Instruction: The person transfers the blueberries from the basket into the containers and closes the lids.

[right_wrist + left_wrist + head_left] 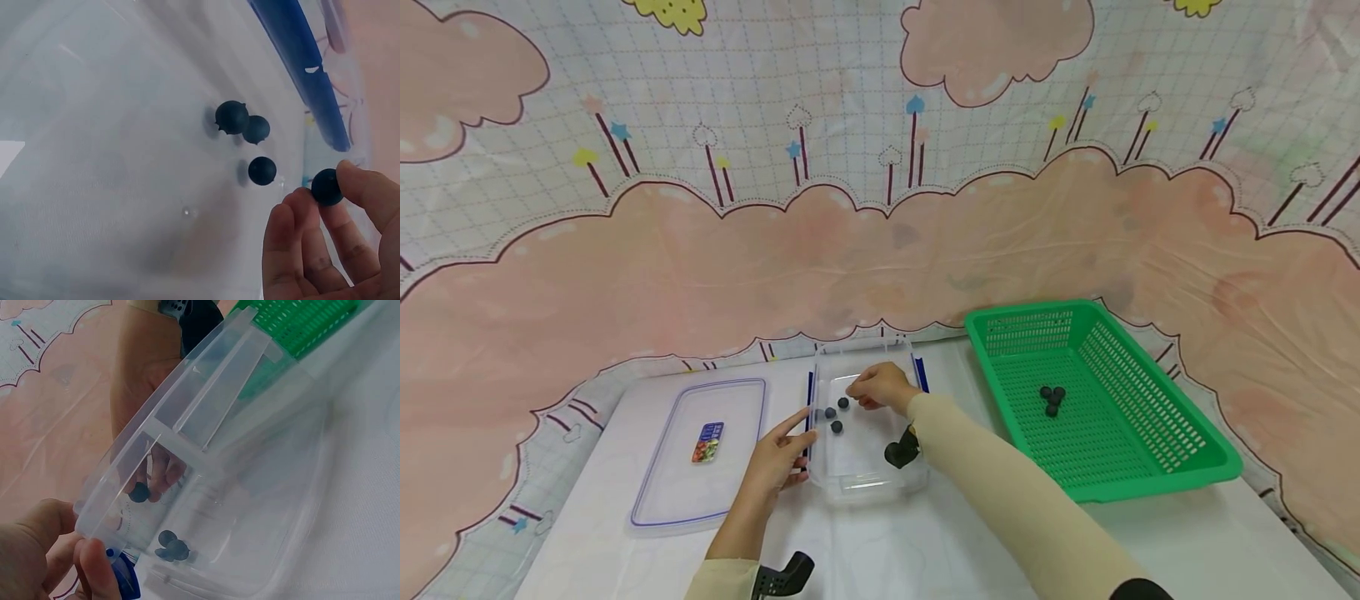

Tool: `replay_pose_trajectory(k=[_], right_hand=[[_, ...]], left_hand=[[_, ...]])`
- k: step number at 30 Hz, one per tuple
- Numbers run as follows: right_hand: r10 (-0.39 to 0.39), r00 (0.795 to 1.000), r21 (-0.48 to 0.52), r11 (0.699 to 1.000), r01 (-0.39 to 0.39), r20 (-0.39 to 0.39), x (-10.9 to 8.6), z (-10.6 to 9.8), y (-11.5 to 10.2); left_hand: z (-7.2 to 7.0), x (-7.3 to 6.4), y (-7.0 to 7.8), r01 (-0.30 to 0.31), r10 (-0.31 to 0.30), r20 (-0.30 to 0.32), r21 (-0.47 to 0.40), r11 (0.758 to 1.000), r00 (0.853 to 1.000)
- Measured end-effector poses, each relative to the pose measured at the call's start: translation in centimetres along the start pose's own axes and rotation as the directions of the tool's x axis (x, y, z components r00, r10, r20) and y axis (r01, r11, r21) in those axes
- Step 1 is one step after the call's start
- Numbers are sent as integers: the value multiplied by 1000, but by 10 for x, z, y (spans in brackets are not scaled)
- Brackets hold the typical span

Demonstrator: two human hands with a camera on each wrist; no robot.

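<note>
In the head view my right hand reaches over a clear plastic box. Its thumb and fingertips pinch a dark blueberry, held above the box floor in the right wrist view. Three loose blueberries lie close together on that floor, toward the box's left side. My left hand holds the box's left rim, near a blue latch seen in the left wrist view. Its fingertips are against the outside of the wall.
A green perforated basket stands on the right with three blueberries inside. Left of the box lies a clear lid with a purple-blue edge and a colourful label. A patterned cloth hangs behind the white table.
</note>
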State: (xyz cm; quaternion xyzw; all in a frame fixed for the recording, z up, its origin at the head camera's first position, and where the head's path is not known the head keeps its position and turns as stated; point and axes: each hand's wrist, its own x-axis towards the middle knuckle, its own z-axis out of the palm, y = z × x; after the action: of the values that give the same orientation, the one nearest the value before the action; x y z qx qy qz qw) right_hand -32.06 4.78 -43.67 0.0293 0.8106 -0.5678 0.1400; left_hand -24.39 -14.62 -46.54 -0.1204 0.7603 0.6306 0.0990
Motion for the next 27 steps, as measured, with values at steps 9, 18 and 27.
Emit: replay_pose_trajectory(k=[9,18,27], right_hand=[[71,997,-59,996,-72,-27,9,4,7],[97,994,-174,979,-103,-45,17,10,19],[36,999,-169,985,-36,-1,13,-5,4]], left_hand=[[0,-1,2,-6,6,2,-2,1000,1000],[1,-1,-1,2,-2,-4,-16,1000,1000],[0,-1,1,14,-14,3,-1,1000,1000]])
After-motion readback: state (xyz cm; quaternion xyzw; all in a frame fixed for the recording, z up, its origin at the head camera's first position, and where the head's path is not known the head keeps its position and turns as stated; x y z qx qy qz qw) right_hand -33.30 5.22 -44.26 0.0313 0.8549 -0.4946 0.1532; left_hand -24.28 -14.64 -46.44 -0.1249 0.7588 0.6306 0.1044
